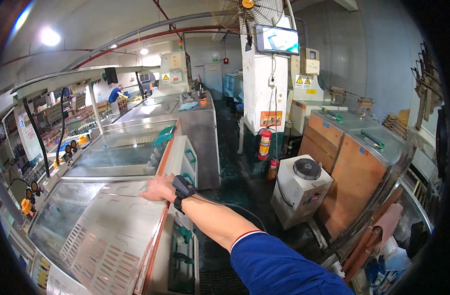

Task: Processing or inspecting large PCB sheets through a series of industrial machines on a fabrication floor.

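My right hand reaches in from the lower right and rests palm down at the top edge of a pale slotted panel. Its fingers stretch to the left over the panel, and no object shows in them. A black strapped device sits on that wrist, above a blue sleeve. The panel lies tilted over a glass-topped machine, beside the machine's orange-trimmed edge. Just beyond is another clear machine cover with a green handle. My left hand is out of view.
Beyond the aisle floor stand a white box unit with a round fan and a red fire extinguisher by a pillar. Wooden-sided tanks line the right. A person in blue works far left.
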Action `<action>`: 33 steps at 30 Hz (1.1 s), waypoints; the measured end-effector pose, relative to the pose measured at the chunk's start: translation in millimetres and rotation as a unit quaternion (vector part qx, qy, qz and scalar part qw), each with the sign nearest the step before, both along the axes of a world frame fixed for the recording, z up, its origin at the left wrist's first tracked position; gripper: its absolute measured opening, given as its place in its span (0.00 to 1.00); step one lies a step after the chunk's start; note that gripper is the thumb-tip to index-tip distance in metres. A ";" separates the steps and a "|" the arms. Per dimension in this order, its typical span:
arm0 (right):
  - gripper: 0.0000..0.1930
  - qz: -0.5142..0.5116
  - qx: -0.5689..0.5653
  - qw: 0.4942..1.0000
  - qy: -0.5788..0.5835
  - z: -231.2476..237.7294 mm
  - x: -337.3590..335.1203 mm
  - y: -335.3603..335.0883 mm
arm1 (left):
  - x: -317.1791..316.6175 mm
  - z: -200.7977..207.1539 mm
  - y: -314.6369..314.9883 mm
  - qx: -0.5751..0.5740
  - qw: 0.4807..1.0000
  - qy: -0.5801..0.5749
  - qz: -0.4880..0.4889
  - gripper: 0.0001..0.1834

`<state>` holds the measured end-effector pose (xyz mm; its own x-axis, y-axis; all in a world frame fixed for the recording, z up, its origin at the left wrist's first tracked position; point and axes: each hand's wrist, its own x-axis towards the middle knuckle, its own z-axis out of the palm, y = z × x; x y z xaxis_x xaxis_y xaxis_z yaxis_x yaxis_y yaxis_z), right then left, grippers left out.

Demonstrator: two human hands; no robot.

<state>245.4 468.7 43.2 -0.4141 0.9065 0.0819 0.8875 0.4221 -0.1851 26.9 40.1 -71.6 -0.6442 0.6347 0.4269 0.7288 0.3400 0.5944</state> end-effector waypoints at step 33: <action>0.37 -0.009 -0.025 1.000 0.012 16.5 13.8 -6.6 | 21.2 8.8 8.6 0.058 0.990 -0.031 -0.127 0.11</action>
